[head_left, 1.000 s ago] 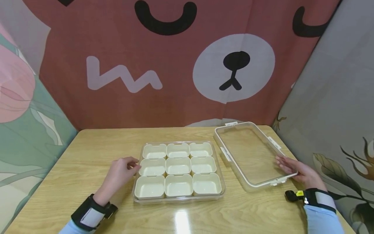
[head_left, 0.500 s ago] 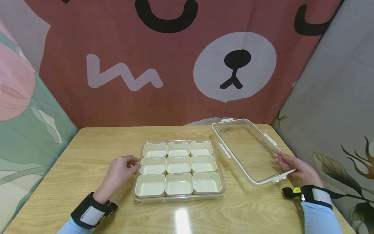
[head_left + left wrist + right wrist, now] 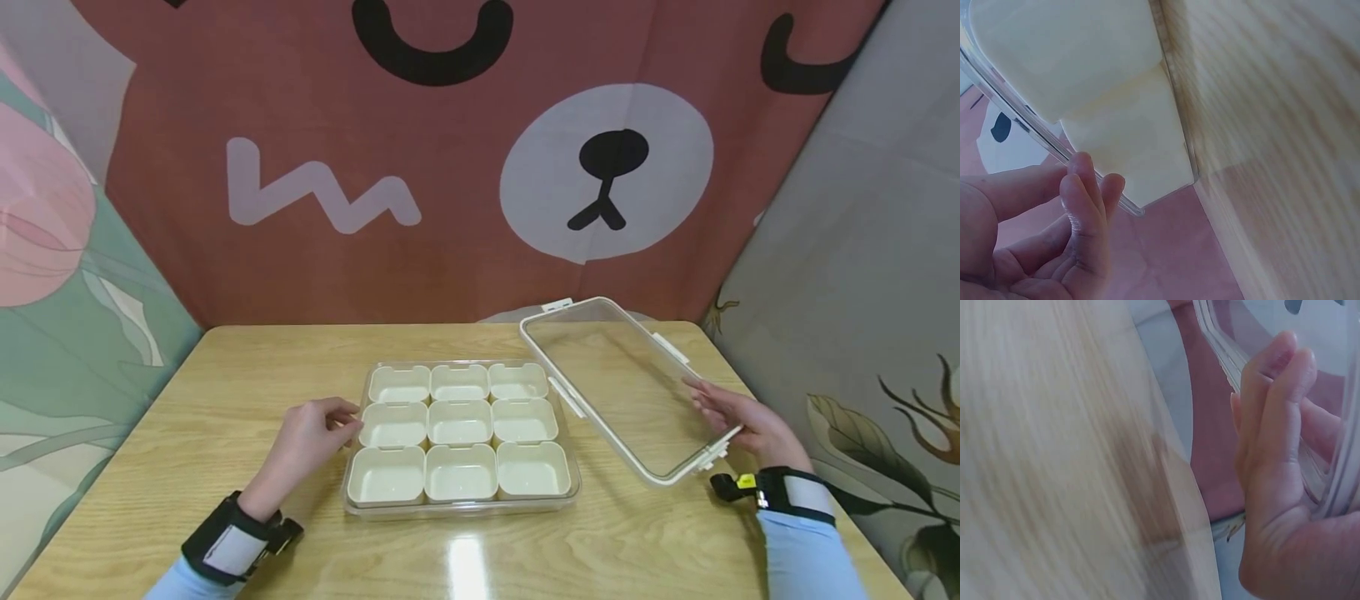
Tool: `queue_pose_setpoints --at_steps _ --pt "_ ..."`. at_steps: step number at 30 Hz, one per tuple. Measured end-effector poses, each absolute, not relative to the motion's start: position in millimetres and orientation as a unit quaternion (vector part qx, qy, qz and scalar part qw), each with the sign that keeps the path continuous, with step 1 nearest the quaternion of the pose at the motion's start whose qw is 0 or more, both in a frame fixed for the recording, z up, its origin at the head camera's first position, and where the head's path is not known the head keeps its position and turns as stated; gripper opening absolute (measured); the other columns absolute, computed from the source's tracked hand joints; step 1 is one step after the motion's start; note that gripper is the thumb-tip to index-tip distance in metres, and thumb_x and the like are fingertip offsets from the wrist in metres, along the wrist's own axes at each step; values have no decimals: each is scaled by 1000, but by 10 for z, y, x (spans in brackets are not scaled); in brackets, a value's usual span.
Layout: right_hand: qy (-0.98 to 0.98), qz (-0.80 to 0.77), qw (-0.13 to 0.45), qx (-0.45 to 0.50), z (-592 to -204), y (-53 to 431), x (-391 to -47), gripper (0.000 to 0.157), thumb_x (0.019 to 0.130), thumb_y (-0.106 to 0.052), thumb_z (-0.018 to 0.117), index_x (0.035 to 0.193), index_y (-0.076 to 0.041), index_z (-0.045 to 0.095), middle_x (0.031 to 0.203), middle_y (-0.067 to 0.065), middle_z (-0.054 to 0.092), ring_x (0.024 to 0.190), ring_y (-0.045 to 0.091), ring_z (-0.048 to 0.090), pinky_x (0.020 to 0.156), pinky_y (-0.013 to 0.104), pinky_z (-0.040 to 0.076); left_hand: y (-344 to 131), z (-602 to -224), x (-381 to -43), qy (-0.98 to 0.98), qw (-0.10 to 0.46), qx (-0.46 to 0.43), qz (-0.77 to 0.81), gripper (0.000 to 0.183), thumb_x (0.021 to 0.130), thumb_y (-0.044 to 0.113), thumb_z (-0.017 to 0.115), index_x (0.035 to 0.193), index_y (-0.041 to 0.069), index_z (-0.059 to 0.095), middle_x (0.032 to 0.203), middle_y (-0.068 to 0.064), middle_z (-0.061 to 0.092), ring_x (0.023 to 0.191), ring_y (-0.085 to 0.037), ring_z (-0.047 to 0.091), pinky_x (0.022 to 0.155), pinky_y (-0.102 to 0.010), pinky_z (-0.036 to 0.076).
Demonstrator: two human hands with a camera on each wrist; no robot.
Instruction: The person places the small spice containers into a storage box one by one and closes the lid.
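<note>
A clear plastic storage box [image 3: 463, 507] sits on the table, filled with rows of small cream open-topped bins [image 3: 460, 473]. At the box's left side my left hand [image 3: 315, 437] pinches the rim between thumb and fingers; the left wrist view shows the fingertips [image 3: 1082, 165] on that edge. My right hand [image 3: 750, 421] grips the near right corner of a clear lid [image 3: 622, 375] with a white rim and side clips. The lid is raised and tilted, right of the box, its left edge close to the box's far right corner. Part of the right thumb is hidden.
The wooden table [image 3: 247, 367] ends at a cloth backdrop with a bear face [image 3: 450, 200]. Patterned cloth [image 3: 847, 275] hangs along the right side. Both wrists wear black straps with small cameras.
My right hand has carried the lid left and lifted it slightly, bringing it nearer the box. The left hand has stayed at the box's left rim, and the box has not moved.
</note>
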State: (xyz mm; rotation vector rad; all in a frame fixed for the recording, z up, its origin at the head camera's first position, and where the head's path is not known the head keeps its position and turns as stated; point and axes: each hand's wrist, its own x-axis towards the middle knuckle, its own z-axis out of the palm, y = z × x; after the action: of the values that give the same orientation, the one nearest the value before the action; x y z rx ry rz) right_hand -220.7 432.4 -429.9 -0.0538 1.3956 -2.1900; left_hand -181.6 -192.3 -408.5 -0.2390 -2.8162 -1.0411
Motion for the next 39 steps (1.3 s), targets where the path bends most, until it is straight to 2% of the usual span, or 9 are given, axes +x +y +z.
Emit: queue_pose_setpoints --at_steps 10,20,26,33,39 --pt "531 -804 265 -30 -4226 4076 -2324 46 105 -16 26 112 -18 72 93 -1 74 79 4 69 71 15 53 -1950 -4096 -1829 -929 60 -85 -356 20 84 11 68 101 0 69 79 -6 70 59 -7 61 50 -22 46" --pt "576 -775 257 -37 -4173 3808 -2412 40 104 -19 31 114 -19 70 90 -3 74 70 2 67 66 14 52 -1971 -4101 -1794 -920 63 -95 -376 21 83 9 69 102 0 69 81 -7 71 60 -9 63 51 -22 47" --pt "590 -763 260 -42 -4193 3713 -2469 42 104 -19 30 110 -23 72 86 -5 73 69 1 67 62 13 51 -1983 -4092 -1784 -922 56 -89 -373 17 86 11 66 101 2 69 82 -7 70 62 -10 63 50 -22 46" --pt "612 -745 261 -58 -4216 3625 -2545 42 104 -20 30 109 -26 72 86 -7 72 68 -2 65 59 10 49 -2077 -4144 -1807 -936 103 -99 -320 15 88 13 65 98 5 71 84 -6 69 72 -15 61 59 -25 47" --pt "623 -729 273 -73 -4149 3532 -2605 38 104 -21 33 112 -26 70 87 -7 72 66 -2 65 61 12 51 -2202 -4178 -1808 -938 138 -97 -302 16 87 12 65 100 4 71 90 -10 68 81 -21 62 68 -34 51"
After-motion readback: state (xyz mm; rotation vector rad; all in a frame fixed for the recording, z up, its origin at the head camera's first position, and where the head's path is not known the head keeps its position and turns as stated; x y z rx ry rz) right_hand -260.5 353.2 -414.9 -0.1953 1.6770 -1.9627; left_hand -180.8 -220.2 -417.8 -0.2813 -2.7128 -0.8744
